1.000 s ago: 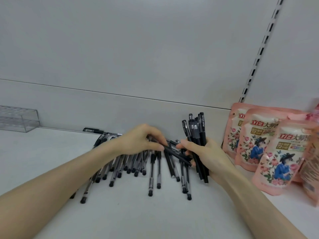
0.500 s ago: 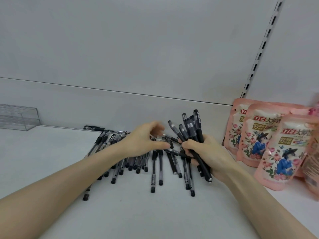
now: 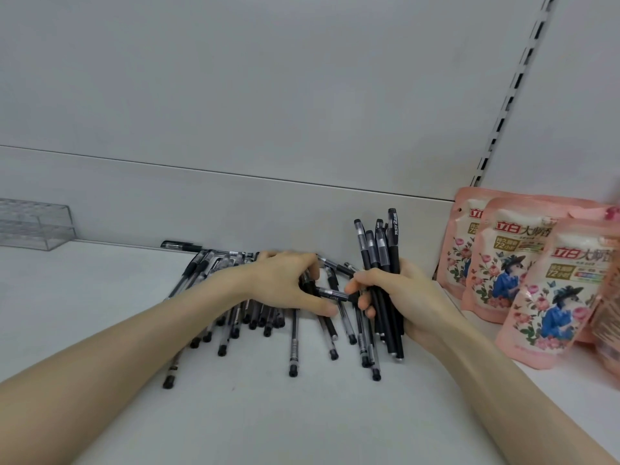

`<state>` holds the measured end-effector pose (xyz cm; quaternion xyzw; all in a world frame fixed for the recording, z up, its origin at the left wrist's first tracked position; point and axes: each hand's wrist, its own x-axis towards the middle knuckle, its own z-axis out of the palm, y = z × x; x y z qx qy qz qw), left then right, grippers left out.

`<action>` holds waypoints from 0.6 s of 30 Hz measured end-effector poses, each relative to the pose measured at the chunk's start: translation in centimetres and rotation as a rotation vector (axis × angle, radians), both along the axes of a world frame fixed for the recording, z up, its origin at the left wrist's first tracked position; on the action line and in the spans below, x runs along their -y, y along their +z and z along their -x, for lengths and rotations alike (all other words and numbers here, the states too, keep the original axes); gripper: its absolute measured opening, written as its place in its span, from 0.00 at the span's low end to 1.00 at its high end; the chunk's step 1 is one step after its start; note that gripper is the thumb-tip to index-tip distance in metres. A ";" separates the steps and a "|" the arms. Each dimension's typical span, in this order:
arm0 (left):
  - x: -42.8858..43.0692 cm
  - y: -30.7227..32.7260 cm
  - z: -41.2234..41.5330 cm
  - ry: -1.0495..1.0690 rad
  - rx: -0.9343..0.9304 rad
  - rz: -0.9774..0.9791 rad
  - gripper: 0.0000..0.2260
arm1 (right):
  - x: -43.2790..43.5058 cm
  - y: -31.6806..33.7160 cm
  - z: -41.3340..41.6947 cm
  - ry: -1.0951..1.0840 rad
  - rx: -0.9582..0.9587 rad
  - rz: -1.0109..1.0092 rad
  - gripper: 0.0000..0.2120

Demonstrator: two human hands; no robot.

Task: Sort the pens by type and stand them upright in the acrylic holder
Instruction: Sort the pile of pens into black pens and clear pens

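Right hand grips a bundle of black pens; left hand pinches one pen atop the loose pile.

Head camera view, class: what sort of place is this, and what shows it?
Probably a shop shelf: a slotted upright in the back panel, identical pink pouches in a row, many loose pens.

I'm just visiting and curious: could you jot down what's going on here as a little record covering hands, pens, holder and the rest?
Left hand: pinches one pen
Right hand: grips a bundle of black pens, upright
Loose pens: lying on the shelf
Holder: far left, no pens seen in it
Pouches: pink, standing at right
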<state>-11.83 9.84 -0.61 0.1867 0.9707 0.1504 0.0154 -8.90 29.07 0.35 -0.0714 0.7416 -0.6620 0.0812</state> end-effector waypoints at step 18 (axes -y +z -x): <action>2.5 0.0 0.5 0.018 0.104 -0.097 0.36 | 0.9 -0.6 0.4 0.048 0.039 0.169 0.13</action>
